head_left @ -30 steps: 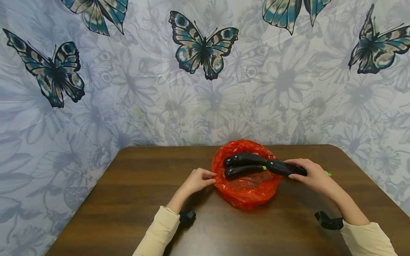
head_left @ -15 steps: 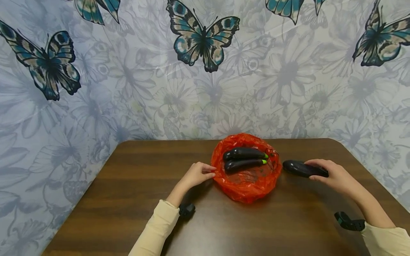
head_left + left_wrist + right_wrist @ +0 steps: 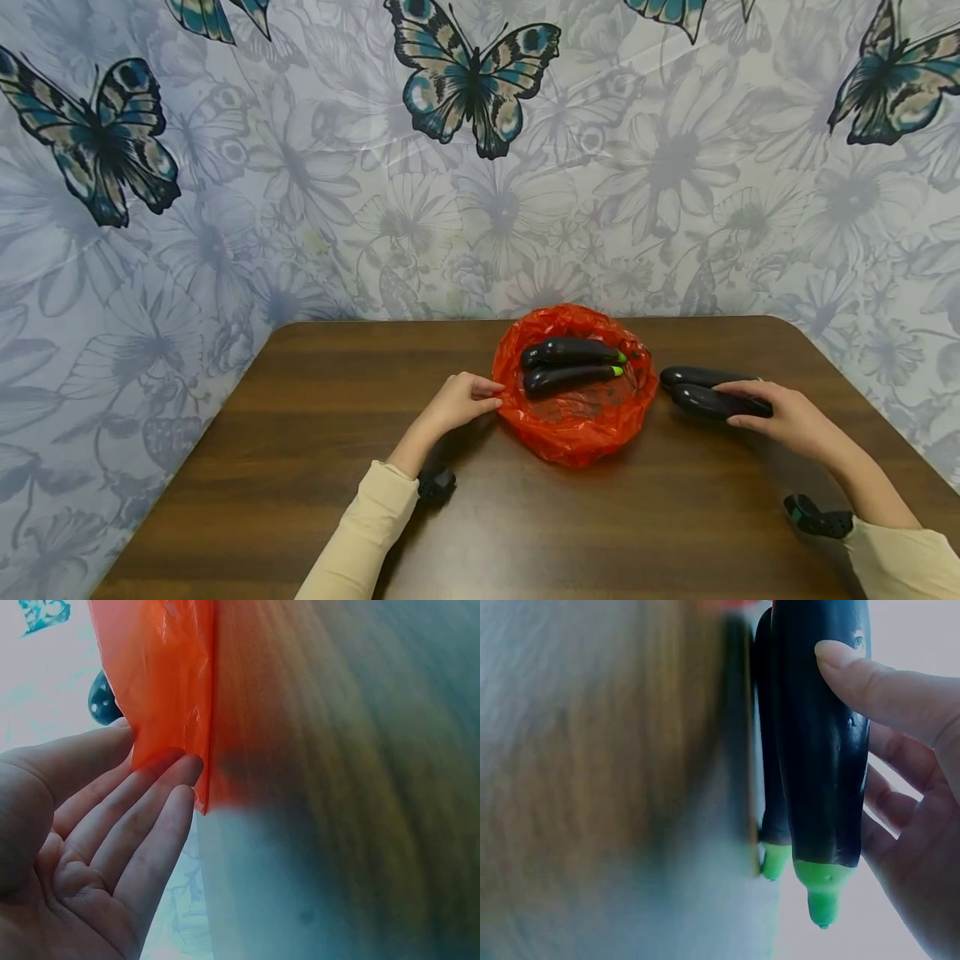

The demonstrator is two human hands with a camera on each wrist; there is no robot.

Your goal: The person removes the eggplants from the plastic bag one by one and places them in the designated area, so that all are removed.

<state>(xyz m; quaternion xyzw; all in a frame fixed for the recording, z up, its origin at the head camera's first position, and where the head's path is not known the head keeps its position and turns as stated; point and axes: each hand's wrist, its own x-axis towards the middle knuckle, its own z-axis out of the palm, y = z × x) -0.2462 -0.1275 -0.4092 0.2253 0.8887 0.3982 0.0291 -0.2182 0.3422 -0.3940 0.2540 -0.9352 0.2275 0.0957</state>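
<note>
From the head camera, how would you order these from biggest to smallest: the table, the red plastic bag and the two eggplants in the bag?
1. Wood-grain table
2. Red plastic bag
3. Far eggplant and near eggplant, too alike to rank

"Sleeves?"

"Plain pale yellow on both arms. The left sleeve [image 3: 363,525] and right sleeve [image 3: 900,552] each end just behind the wrist device; light creasing noted."

"Wrist devices?"

"Left device [image 3: 437,485]: black, compact, blocky. Right device [image 3: 819,521]: black, curved, small green patch. Finer markings too small to read."
</note>
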